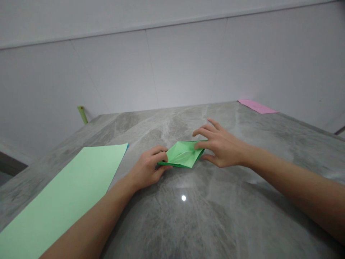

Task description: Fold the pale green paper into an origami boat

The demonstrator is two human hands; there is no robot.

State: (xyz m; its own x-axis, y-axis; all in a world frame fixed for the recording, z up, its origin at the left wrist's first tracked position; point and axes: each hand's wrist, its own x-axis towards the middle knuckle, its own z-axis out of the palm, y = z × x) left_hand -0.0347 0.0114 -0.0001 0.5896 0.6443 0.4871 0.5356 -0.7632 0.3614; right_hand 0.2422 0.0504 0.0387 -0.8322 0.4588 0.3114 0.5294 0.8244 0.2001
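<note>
A folded piece of bright green paper (184, 153) lies near the middle of the table, its layers partly lifted apart. My left hand (152, 163) pinches its left corner, thumb below and fingers on top. At the right end, my right hand (218, 144) has its fingers spread. Its index finger touches the top of the paper, and the thumb is by the right edge. The upper fingers of that hand are raised off the paper.
Large light green sheets (72, 183) lie on the left of the grey marbled table (188, 223), partly under my left forearm. A pink paper (257, 106) rests at the far right corner. Behind the table stands a white wall (185, 68). A green object (82, 115) is beyond the far left edge.
</note>
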